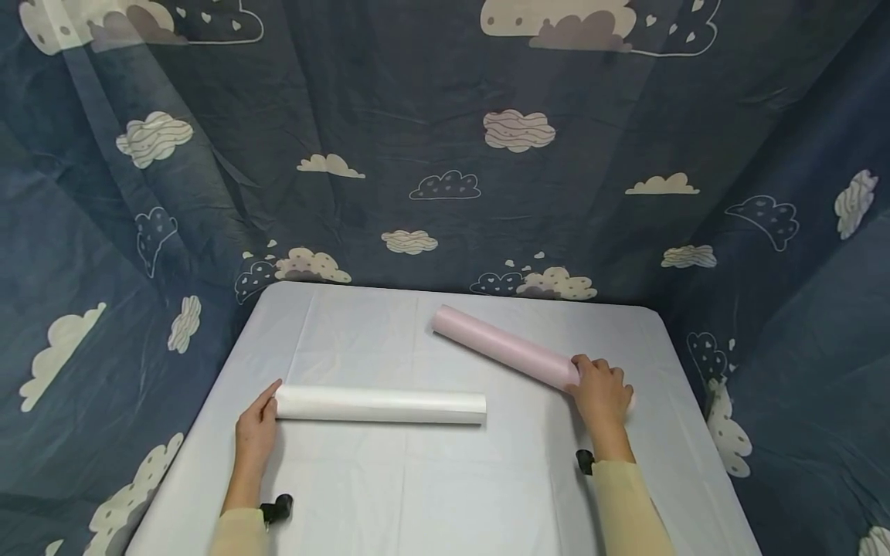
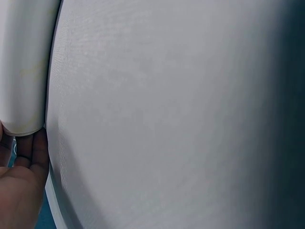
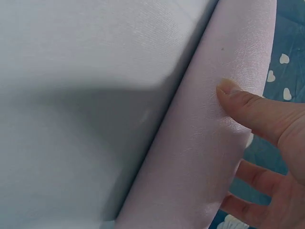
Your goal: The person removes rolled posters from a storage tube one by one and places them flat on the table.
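On the desk [image 1: 334, 479], the right hand [image 1: 601, 394] wraps its grip round the pink roll [image 1: 504, 349] — steadying it; the left hand [image 1: 256, 432], fingers straight, butts the white roll [image 1: 381, 405] beside it.

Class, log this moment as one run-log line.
left hand: touches white roll end | right hand: grips pink roll | both rolls on table

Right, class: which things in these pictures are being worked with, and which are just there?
In hand:
white roll, left hand touching its end
pink roll, right hand gripping its near end

Just there:
table with its pale cover
cloud-print blue cloth hung around it
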The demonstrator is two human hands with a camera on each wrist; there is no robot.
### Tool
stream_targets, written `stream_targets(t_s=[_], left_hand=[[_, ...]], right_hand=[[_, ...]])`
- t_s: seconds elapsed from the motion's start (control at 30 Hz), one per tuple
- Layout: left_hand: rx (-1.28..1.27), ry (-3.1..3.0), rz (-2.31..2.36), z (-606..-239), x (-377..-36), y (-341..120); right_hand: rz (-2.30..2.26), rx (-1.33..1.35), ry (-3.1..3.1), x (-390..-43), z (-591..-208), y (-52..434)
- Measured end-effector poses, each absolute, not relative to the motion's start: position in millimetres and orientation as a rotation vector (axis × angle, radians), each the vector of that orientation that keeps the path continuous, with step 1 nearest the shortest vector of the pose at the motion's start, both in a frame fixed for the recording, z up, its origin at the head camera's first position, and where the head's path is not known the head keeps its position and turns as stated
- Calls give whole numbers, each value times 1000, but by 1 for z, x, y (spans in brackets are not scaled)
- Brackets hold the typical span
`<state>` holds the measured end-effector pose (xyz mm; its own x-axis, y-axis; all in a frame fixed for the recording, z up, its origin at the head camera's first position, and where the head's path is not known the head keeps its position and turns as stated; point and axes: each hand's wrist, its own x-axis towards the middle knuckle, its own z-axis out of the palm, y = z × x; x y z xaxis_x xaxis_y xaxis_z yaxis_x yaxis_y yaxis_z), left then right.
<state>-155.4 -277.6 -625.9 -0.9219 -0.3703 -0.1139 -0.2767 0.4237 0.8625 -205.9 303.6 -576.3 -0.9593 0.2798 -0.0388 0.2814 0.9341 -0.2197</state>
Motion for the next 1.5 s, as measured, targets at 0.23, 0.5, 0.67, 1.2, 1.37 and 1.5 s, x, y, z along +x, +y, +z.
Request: stream_targets(t_s=[0.23,0.5,0.67,1.2,1.37,1.5], left_hand=[[586,-2562,-1520,-628,-155,-278],[585,-2558,-1523,-628,-156,-278],[585,-2570,-1525,-627,-156,-277],[583,-2574,-1498,-627,-156,-277],[583,-2565,-1499,-627,-156,-276],[590,-2579,-1498,-625,-155,-276]], right_hand=[[-354,415,3105,-228,-580,302],[-354,390,3112,-249,-581,297],[-350,388,3104,-256,-582,297],[-313,377,3114,-261,-580,296],[-294,378,3110,-264,-579,295],[-279,360,3103,-268,-579,295]])
